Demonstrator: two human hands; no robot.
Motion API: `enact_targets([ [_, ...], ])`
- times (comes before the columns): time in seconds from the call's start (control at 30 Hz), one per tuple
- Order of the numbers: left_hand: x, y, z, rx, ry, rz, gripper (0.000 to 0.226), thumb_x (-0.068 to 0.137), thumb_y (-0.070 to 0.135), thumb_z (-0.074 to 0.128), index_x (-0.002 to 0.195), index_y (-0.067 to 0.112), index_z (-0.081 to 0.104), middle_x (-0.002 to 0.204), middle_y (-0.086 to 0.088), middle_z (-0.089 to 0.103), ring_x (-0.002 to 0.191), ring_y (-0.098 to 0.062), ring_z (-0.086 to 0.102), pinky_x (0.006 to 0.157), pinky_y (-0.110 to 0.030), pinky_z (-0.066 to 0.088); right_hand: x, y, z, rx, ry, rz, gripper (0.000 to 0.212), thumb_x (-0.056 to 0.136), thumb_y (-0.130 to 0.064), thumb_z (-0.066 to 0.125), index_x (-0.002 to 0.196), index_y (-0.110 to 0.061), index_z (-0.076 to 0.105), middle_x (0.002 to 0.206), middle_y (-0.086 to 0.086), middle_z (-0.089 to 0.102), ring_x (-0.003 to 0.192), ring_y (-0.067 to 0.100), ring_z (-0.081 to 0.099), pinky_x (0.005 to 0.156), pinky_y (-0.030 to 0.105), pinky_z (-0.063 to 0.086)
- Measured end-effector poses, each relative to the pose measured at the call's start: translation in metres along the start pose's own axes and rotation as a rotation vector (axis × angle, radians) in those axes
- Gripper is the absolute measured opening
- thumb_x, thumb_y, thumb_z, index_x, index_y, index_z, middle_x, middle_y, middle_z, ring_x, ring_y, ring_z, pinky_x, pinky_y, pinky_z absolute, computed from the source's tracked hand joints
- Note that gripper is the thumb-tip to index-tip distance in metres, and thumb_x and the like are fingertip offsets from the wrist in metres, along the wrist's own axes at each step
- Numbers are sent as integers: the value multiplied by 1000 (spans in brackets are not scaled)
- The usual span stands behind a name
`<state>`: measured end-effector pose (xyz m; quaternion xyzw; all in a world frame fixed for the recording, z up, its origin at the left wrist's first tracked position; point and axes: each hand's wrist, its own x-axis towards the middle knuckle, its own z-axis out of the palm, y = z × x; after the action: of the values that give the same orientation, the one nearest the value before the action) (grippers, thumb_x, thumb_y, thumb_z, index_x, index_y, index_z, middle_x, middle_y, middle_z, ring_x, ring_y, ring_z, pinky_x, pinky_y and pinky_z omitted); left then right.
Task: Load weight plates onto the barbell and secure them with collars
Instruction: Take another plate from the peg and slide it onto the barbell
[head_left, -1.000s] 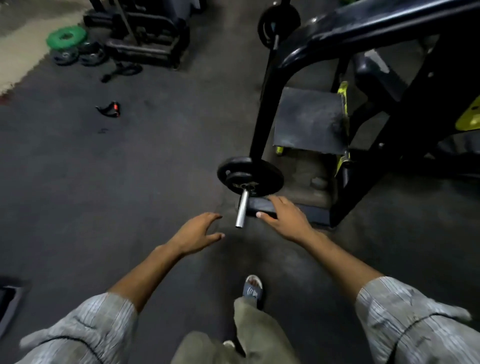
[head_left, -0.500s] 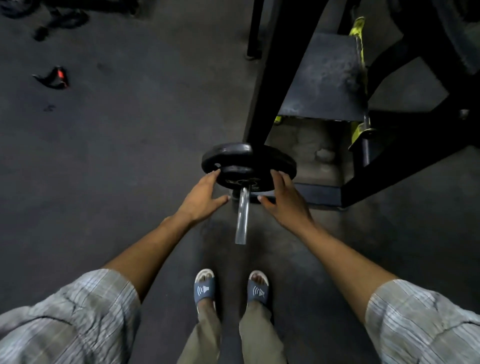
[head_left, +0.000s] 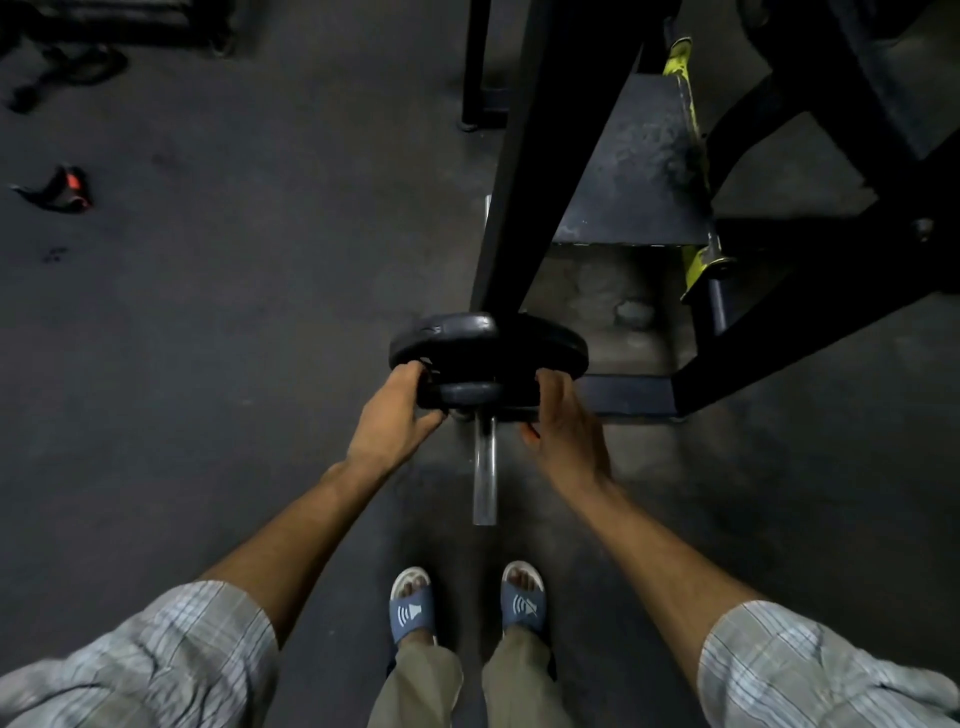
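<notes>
Left hand (head_left: 395, 418) and right hand (head_left: 563, 434) each curl round an edge of the small weight plate (head_left: 475, 394) on the barbell sleeve (head_left: 484, 467). Just beyond the fingers sits the larger plate (head_left: 488, 338). Pushing home could pinch fingertips between the plates. With no collar on, the plate may slide off.
</notes>
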<state>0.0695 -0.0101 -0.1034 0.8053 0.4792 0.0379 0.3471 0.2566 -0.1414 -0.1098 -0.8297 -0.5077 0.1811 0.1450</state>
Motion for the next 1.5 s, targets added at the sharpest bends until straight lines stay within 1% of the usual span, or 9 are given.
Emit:
enact_targets([
  [0.13,-4,-4,-2,113,-105,53,42,84,26,78,122,15,64,122,-1,57,104,-20,63,88,-34,52,-10,2,5,-102,-49,-45,71,83,-25,84,142,-12,46,138,15,48,118,32,58,80,38,56],
  [0.27,-27,-11,8,189,-200,70,33,82,26,78,111,14,65,104,2,46,92,-24,60,81,-41,54,-34,5,16,-129,-69,-23,56,78,-26,87,124,-12,60,128,13,50,115,32,56,77,40,59],
  [0.57,-93,-18,22,164,-267,72,28,75,29,73,98,18,60,97,-5,72,89,-31,68,73,-38,53,-108,7,17,79,-272,32,37,89,-22,75,120,-11,58,116,13,68,104,34,67,80,36,50],
  [0.73,-161,5,6,46,-321,80,25,71,32,68,92,20,65,86,1,73,79,-23,70,68,-35,54,-178,0,-14,175,-298,42,45,86,-23,78,126,-19,58,117,4,68,108,27,67,83,35,52],
  [0.87,-223,48,-17,-100,-305,107,35,69,31,69,102,20,70,90,5,73,81,-11,70,73,-36,58,-240,-7,-71,244,-216,75,40,81,-25,81,117,-22,63,113,-3,70,108,22,65,81,37,51],
  [1.07,-299,130,-47,-205,-209,232,38,70,26,71,106,16,73,91,7,74,83,-3,69,74,-21,55,-304,10,-165,417,-165,10,33,69,-24,73,101,-23,65,90,-10,67,89,14,65,76,39,53],
  [1.17,-369,201,-37,-227,-67,334,40,70,32,69,106,16,75,90,10,74,83,3,69,73,-13,52,-366,44,-230,494,-123,-97,34,63,-14,66,96,-24,64,84,-13,64,81,1,59,71,25,47],
  [1.33,-413,258,-25,-318,42,379,35,73,15,72,107,12,76,95,0,78,88,-10,74,77,-23,58,-405,69,-284,590,-86,-132,35,67,-7,71,100,-18,67,89,-9,65,85,5,61,73,23,46],
  [1.5,-473,336,0,-357,53,518,38,79,-4,74,110,19,74,97,3,77,91,-8,74,74,-23,59,-474,114,-348,634,-13,-167,43,73,6,81,86,-31,62,77,-20,59,74,-2,55,66,14,41],
])
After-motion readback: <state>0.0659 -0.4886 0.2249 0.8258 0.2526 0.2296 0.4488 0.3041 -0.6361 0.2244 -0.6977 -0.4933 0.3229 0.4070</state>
